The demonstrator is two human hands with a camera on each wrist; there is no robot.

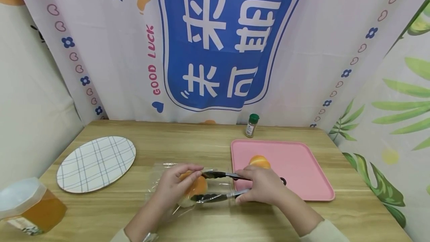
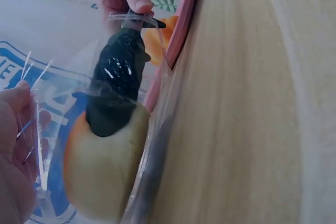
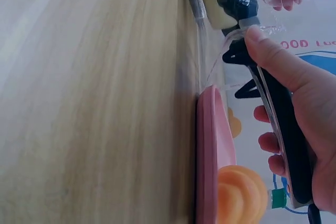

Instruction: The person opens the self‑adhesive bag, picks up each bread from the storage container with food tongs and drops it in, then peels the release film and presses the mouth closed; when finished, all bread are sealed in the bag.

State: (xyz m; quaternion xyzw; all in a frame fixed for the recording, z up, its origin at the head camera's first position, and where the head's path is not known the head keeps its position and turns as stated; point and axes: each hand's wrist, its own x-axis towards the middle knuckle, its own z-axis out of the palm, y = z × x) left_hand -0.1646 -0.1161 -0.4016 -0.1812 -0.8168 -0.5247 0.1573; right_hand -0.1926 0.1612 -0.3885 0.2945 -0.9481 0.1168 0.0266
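My right hand (image 1: 262, 185) grips black-and-silver tongs (image 1: 215, 197), which reach leftward into a clear plastic bag (image 1: 160, 171). Between the black heads of the tongs sits a bread roll (image 2: 105, 171), orange-brown on one side and pale on the other, inside the bag. My left hand (image 1: 172, 184) holds the bag beside the roll, with film between thumb and fingers in the left wrist view. A second, swirled orange bun (image 3: 240, 195) lies on the pink tray (image 1: 302, 171), just beyond my right hand.
An oval plate with blue checks (image 1: 97, 163) lies at the left. Nearer stands a jar of amber liquid (image 1: 47, 212) with a whitish lid. Behind the tray is a small green-capped shaker (image 1: 251, 126). A printed cloth (image 1: 134, 55) hangs along the table's back edge.
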